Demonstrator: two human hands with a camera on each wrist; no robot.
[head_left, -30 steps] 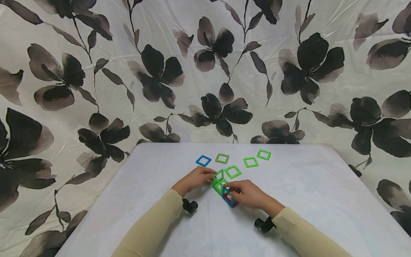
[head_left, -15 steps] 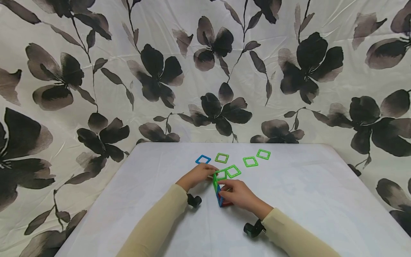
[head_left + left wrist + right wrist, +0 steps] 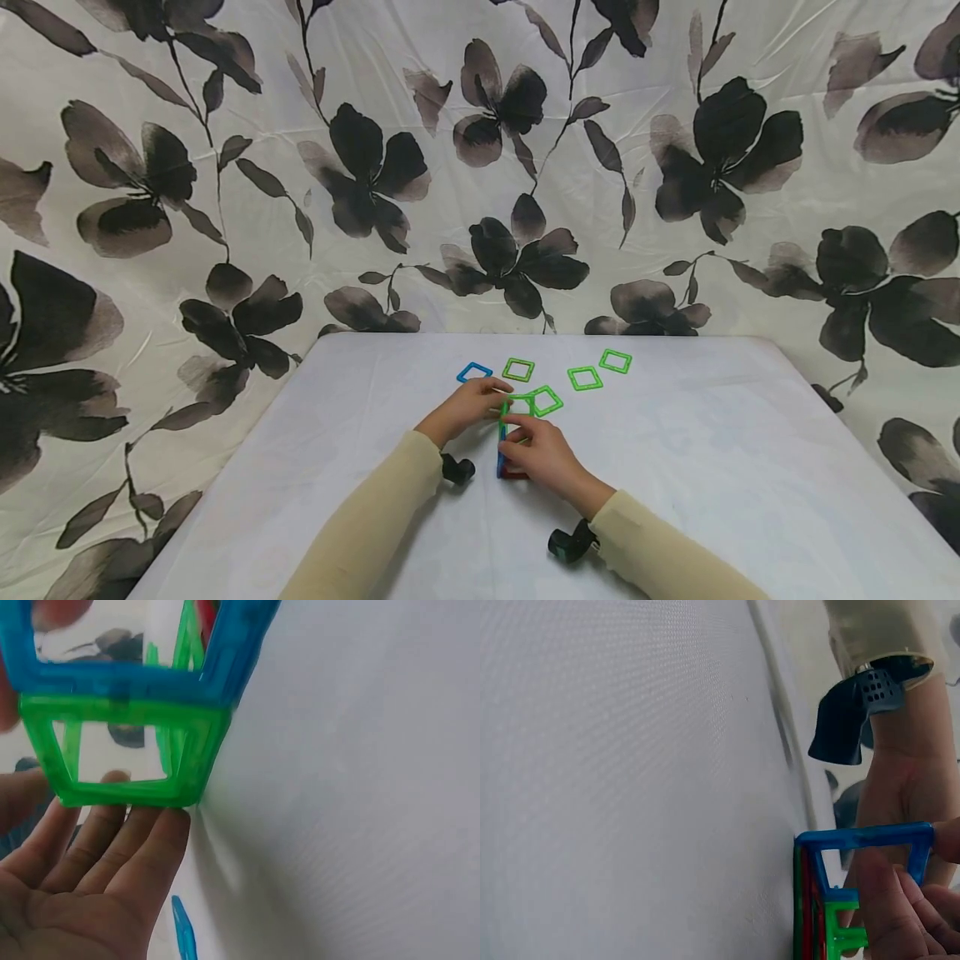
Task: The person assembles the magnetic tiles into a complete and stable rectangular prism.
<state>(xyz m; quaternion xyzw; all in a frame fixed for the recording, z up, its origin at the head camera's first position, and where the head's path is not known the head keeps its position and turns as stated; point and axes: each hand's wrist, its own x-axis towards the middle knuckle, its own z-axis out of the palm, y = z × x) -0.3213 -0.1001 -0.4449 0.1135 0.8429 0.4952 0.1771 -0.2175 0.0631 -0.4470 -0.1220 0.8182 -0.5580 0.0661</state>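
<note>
A small structure of square-frame magnetic tiles stands mid-table between both hands. Its near side has an upright blue tile [image 3: 120, 679] joined to a green tile [image 3: 127, 712]; red tile edges [image 3: 808, 922] run along the base. My left hand [image 3: 465, 408] is at the far left corner, its straight fingers touching the green tile's far edge in the left wrist view. At the near end, my right hand [image 3: 551, 458] pinches the blue tile [image 3: 862, 838] between thumb and fingers. Behind my right fingers, part of another green piece [image 3: 840, 941] shows; the rest is hidden.
Loose tiles lie flat farther back: a blue one [image 3: 463, 372], an olive-green one [image 3: 518, 361] and two bright green ones [image 3: 585, 387] [image 3: 615, 370]. Another green tile [image 3: 555, 408] touches or nearly touches the structure's far right corner. A floral cloth [image 3: 495, 108] hangs behind the white table [image 3: 675, 450].
The structure has turned, its near end swinging left until its long side points straight at me. My right hand moved left with it; my left hand shifted slightly forward and right.
</note>
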